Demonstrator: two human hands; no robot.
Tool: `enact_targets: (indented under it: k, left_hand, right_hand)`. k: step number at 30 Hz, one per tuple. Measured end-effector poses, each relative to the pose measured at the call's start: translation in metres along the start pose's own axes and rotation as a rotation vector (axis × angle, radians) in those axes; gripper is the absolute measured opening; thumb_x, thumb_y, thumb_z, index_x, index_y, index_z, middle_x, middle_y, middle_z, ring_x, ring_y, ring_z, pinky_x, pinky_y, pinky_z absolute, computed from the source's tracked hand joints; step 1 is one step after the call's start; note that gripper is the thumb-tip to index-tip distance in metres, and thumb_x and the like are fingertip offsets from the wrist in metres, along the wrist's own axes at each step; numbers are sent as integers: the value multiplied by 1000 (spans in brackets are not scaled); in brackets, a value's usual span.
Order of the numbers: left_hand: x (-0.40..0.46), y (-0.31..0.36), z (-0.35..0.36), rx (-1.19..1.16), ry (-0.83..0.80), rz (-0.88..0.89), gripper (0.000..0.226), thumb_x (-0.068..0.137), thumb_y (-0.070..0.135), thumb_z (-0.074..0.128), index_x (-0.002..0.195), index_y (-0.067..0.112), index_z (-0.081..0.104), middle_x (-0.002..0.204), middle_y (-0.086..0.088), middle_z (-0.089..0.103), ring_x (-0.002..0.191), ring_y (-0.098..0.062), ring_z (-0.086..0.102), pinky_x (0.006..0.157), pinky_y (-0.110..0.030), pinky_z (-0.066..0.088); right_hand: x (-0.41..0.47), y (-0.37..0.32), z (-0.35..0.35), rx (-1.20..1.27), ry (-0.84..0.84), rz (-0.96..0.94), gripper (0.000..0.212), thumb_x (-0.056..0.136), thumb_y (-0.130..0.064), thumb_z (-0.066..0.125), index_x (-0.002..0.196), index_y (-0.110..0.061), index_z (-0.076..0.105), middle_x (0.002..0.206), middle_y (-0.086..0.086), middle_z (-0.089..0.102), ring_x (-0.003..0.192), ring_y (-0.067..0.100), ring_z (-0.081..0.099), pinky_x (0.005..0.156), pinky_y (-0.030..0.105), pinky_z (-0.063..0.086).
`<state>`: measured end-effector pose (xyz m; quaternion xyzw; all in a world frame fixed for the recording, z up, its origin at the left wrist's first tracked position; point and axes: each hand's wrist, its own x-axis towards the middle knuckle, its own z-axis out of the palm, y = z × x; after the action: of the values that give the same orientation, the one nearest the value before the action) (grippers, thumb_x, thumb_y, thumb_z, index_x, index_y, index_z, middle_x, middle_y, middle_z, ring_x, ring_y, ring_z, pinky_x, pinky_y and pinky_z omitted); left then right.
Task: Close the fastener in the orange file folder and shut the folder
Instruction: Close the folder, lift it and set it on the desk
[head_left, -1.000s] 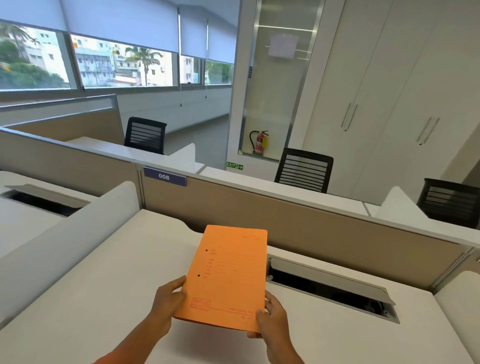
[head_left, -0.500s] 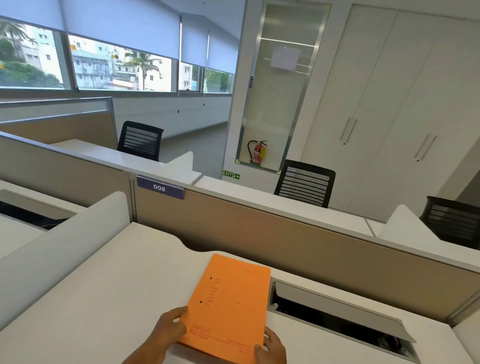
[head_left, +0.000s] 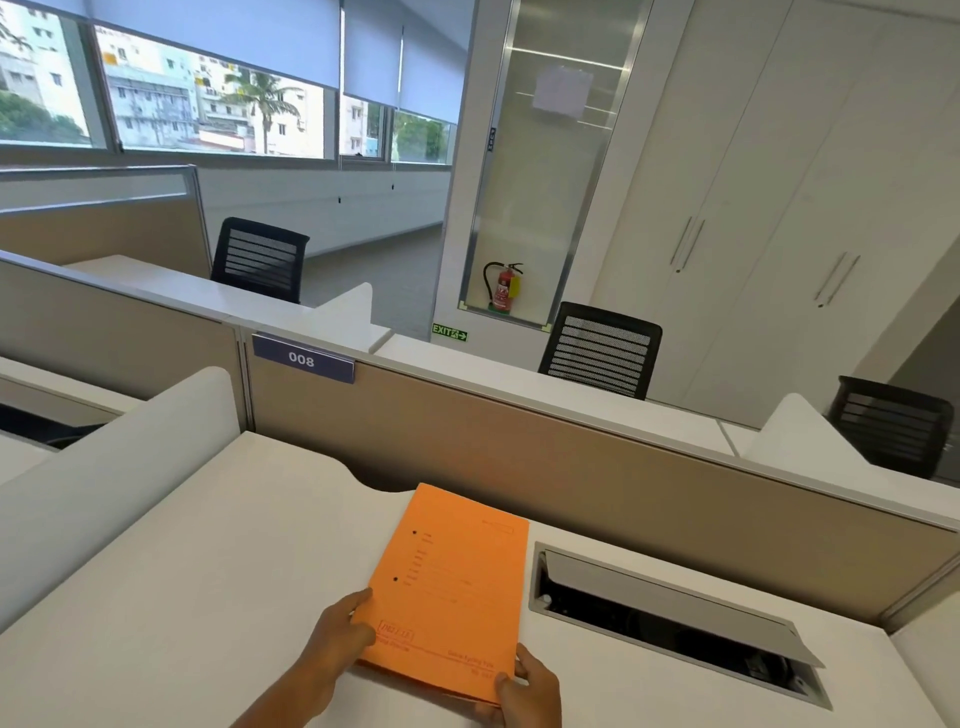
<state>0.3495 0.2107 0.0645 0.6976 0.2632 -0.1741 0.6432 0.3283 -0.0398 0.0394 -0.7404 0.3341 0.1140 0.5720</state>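
The orange file folder (head_left: 452, 587) is shut, its front cover up, with two punch holes near its left edge and red print on it. It rests low over the white desk (head_left: 208, 571), its far end close to the partition. My left hand (head_left: 340, 639) grips the folder's near left corner, thumb on the cover. My right hand (head_left: 524, 686) grips the near right corner. The fastener is hidden inside the folder.
An open cable tray with a raised grey lid (head_left: 670, 613) lies just right of the folder. A beige partition (head_left: 519, 457) with a "008" label (head_left: 303, 358) closes the desk's far side. A white curved divider (head_left: 104, 478) stands at left. Black chairs sit beyond.
The folder has come down from a raised, tilted hold to lie low and flatter over the desk. Both hands kept their grip on its near corners.
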Motion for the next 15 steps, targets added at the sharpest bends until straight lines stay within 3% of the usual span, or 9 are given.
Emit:
enact_targets:
  k: [3,7,10,12,14,15]
  left_hand:
    - [3,1,1,31,4,0,72,89,-13,49,156,14,41,127,-4,54,105,-20,57,64,-22,48]
    - [7,1,2,55,36,9,69,91,-13,48,154,15,45,142,-10,52,114,-24,53,63,-22,47]
    - [5,3,3,82,49,18,67,92,-14,47,153,14,46,147,-12,50,114,-24,53,65,-24,47]
    - [6,1,2,114,55,46,65,93,-12,48,152,13,46,151,-13,49,116,-25,52,73,-27,49]
    - [6,-5,-1,158,58,75,59,93,-8,50,149,11,49,146,-13,55,114,-25,57,85,-34,54]
    - [3,-6,-1,200,66,98,52,94,-5,51,143,11,55,137,-10,63,110,-25,63,89,-38,57]
  right_hand:
    - [0,1,4,-16,20,3,58,95,4,55,152,-7,48,125,11,67,84,32,74,54,42,65]
    - [-3,2,7,-96,-3,-79,46,94,1,54,137,-12,64,108,3,72,73,21,76,53,31,64]
    - [-9,0,6,-175,-27,-124,40,94,-3,54,128,-17,68,105,2,71,82,20,72,53,25,62]
    - [-16,-1,4,-318,-27,-183,36,95,-8,53,128,-16,65,115,6,69,91,17,68,70,22,63]
    - [-20,0,2,-531,7,-284,41,98,-20,52,139,-17,53,132,6,58,117,19,60,101,26,52]
    - [-25,-1,0,-627,29,-284,47,100,-27,51,146,-19,45,139,4,51,129,19,53,107,27,46]
